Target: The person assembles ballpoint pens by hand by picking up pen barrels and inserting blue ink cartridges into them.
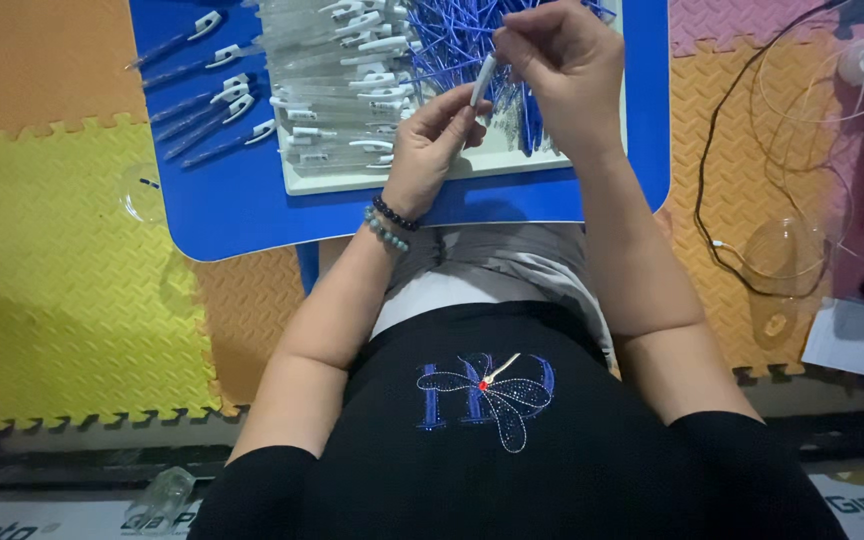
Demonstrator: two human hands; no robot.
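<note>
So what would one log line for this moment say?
left hand: holds white pen part | right hand: pinches its top | tray: clear barrels, blue refills | blue table: finished pens at left

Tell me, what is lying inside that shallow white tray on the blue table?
The white tray holds clear pen barrels with white clips and loose blue refills. The left hand and right hand hide the tray's middle.
</note>
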